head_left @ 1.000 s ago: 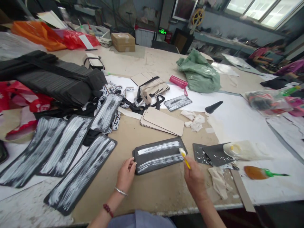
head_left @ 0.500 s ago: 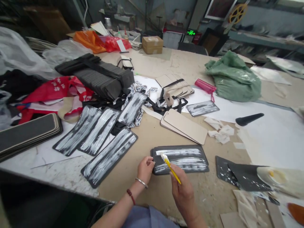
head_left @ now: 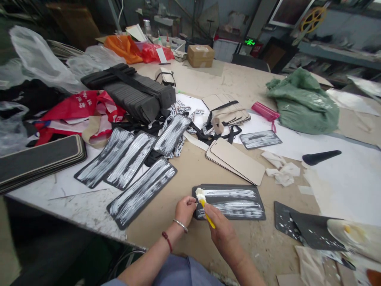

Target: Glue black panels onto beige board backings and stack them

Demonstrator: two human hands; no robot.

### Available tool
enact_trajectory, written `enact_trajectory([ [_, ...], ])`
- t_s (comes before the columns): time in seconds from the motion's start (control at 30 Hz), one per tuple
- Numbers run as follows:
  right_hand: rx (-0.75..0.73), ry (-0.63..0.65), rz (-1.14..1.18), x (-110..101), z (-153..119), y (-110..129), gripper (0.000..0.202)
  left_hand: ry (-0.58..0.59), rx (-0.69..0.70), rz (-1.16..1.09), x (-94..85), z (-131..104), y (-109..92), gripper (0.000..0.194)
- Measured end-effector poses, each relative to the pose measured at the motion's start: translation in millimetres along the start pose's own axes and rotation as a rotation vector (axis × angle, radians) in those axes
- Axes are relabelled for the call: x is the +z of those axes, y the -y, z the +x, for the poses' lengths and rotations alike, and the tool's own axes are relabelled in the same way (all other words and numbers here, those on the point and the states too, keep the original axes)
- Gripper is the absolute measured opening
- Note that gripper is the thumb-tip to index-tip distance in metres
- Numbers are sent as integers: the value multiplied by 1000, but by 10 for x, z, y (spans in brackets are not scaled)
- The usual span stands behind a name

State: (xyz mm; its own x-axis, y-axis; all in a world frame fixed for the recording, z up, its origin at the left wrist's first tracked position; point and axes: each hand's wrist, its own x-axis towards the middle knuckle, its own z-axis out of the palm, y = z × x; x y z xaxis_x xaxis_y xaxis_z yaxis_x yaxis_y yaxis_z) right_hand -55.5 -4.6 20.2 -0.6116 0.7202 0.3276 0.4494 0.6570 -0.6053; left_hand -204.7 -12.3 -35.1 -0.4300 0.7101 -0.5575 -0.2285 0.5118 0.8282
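My right hand is closed around the yellow handle of a brush. The brush's bristles, loaded with white paste, touch the left end of a dark rectangular panel streaked with white in two bands. Fingers curled together, my left hand pinches that panel's left edge. A second dark sheet seems to lie just beneath it. Left of my hands are several more white-streaked panels, the nearest being a long slanted panel. Beige panels are stacked just beyond the one I hold.
At right lie a pasty white dish on dark sheets, crumpled tissue, a black tapered tool and a green bag. At left are a strapped dark stack, a red bag and dark boards.
The brush has moved left along the upper white band to the panel's left end, its handle now more upright. My left hand stays at the edge. The whole view has shifted slightly.
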Motion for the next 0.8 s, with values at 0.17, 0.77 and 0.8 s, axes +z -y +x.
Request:
enact_trajectory([
  [0.17,144,-100,95,-174,-212,170,35,-6,1,31,-18,7,-4,7],
  [0.77,1081,-835,61,-1072,-692,-901,44,-13,248,406,-29,-47,-123,3],
  [0.8,1074,-849,68,-1094,-685,-922,44,-21,254,419,-35,-45,-117,3],
])
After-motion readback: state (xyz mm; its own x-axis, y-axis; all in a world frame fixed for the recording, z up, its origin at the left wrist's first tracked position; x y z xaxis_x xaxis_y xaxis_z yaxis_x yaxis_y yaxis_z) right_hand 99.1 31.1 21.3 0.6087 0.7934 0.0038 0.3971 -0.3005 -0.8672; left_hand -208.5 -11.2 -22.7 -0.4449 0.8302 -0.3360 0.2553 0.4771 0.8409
